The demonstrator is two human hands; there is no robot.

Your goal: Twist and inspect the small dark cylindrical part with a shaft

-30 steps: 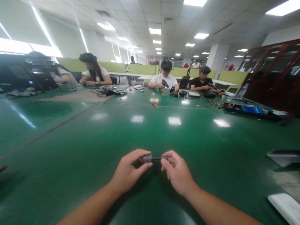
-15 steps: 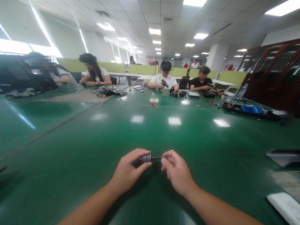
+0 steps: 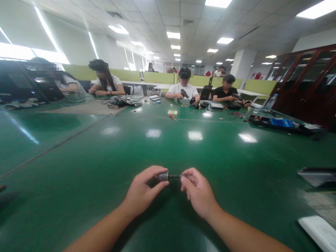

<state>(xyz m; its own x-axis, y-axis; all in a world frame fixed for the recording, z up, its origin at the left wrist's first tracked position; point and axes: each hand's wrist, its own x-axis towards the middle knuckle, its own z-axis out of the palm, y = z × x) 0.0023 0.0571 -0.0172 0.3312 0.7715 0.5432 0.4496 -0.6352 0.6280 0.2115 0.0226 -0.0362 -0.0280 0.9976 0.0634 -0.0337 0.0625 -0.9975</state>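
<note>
Low in the centre of the head view, my left hand [image 3: 143,187] is closed around a small grey cylinder [image 3: 163,176], which looks like a small motor. Thumb and forefinger grip it from both sides. A thin dark shaft [image 3: 174,176] sticks out of its right end, level with the table. At the shaft's far end, my right hand [image 3: 198,190] pinches a small metallic tip between thumb and fingers. Fingers partly cover this tip, so its exact form cannot be made out. Both hands are just above the green tabletop [image 3: 168,147].
A white power strip-like object [image 3: 319,229] and a grey-black part [image 3: 317,176] lie at right. Farther off are an orange screwdriver [image 3: 172,117], a black tray of parts [image 3: 283,122] and a water bottle [image 3: 273,100]. Several people work across the table.
The grey cylinder and my left fingers have shifted very slightly left. My right hand stays in place on the shaft's end.
</note>
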